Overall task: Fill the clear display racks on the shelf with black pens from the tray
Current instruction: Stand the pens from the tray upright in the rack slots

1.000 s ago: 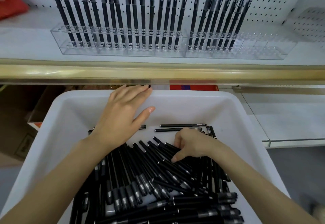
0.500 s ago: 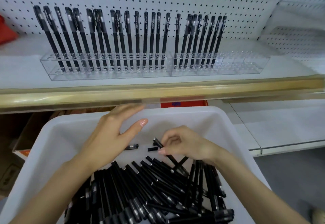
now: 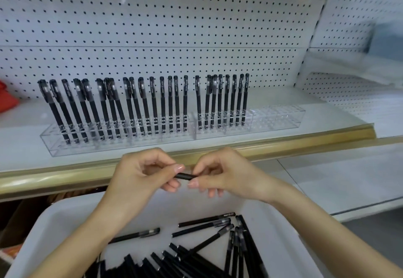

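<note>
Pen (image 3: 185,176) pinched by left hand (image 3: 139,175), right hand (image 3: 226,175) over tray (image 3: 65,223), before racks (image 3: 277,118).

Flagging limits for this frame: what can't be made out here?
1. Held pen: head view, only a short middle stretch shows; left hand and right hand cover both ends.
2. Tray: bottom edge cuts it off, so the pen count is unknown.
3. Racked pens: print too small to read.
4. Red thing: cut off by left edge.

White pegboard (image 3: 174,16) fills the wall ahead of me, from 10 to 2 o'clock. Beneath it runs a white shelf (image 3: 21,122) with a gold edge strip (image 3: 54,177). A lower shelf (image 3: 349,179) sits at 3 o'clock, and there is grey floor (image 3: 381,245) at 4.
</note>
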Available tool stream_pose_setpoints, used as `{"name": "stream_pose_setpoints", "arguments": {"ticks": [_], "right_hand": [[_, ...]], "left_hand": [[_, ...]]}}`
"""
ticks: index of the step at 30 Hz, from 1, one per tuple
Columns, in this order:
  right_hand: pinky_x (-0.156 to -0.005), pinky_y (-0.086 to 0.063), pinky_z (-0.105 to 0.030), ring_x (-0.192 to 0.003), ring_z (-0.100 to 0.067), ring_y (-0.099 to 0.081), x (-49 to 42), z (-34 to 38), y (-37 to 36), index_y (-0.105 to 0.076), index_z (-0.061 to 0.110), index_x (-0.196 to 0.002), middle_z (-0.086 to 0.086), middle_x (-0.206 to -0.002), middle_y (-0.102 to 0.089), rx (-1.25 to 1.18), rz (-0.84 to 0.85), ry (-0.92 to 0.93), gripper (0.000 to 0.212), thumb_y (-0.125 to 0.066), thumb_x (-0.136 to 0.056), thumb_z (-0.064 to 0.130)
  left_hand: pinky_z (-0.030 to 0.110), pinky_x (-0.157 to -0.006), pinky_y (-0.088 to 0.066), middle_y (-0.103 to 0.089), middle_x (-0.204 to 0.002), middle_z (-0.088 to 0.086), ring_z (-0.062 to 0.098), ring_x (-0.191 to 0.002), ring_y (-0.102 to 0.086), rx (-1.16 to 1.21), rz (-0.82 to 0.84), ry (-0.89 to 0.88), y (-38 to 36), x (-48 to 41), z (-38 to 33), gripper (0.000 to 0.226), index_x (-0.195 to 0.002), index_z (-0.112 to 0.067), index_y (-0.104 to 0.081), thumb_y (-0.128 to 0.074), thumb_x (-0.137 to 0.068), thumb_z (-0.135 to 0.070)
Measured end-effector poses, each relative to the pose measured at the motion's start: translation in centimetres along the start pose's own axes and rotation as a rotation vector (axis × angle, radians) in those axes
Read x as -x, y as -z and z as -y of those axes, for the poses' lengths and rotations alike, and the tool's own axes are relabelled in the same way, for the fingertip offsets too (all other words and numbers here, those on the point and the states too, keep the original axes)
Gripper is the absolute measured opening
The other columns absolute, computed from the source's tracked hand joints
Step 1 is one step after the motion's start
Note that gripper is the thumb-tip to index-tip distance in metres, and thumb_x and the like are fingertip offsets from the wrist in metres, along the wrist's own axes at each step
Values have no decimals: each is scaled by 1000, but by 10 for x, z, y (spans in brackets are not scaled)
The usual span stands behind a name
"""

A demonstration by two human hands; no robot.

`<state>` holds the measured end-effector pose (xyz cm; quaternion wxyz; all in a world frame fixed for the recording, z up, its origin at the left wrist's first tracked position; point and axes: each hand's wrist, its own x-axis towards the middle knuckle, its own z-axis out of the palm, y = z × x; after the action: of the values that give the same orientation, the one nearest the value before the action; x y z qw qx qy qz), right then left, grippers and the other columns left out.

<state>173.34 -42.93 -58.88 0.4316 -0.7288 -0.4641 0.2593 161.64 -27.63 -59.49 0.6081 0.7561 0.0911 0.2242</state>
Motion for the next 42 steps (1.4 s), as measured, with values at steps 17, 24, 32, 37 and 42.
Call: {"name": "stream_pose_setpoints", "arguments": {"ticks": [17,24,32,37,42], "right_hand": [[-49,-42,-17,-52,-10,-49,46,-16,94,-70,7,-80,-3,-64,-57,-653,-598,-43,27,-62,-80,32],[-59,-51,-23,-69,-15,-60,48,-4,140,-66,-3,-102,0,-82,-68,-288,-572,31,27,-53,-93,19],[-72,-59,-27,-76,-15,-70,0,15,226,-63,12,-97,-9,-90,-71,92,-793,132,6,-59,-94,11],[-71,-59,-26,-75,-15,-68,-36,-13,232,-62,8,-95,-10,-89,-70,186,-692,76,3,-61,-93,9],[-72,-59,-26,-77,-17,-67,-50,-27,229,-63,5,-95,-6,-85,-69,190,-604,62,5,-61,-92,7]], "left_hand": [[21,-56,-53,-71,-69,15,19,-59,-68,56,234,136,-85,-40,-20,17,-75,-6,-73,-81,-62,-12],[14,-61,-45,-70,-67,-4,1,-60,-61,-77,173,-41,-124,-66,-18,9,-70,-22,-71,-79,-73,-25],[27,-99,-43,-51,-136,-12,8,-121,-54,-1138,245,-587,-89,-108,-17,80,-136,-27,-47,-1,-87,-71],[25,-109,-1,-10,-160,-9,9,-146,-16,-1249,364,-431,-82,-113,-5,96,-153,-31,-3,15,-70,-75],[23,-108,10,-2,-161,-9,7,-147,-5,-1283,387,-380,-81,-111,-4,92,-153,-29,3,10,-74,-77]]}}
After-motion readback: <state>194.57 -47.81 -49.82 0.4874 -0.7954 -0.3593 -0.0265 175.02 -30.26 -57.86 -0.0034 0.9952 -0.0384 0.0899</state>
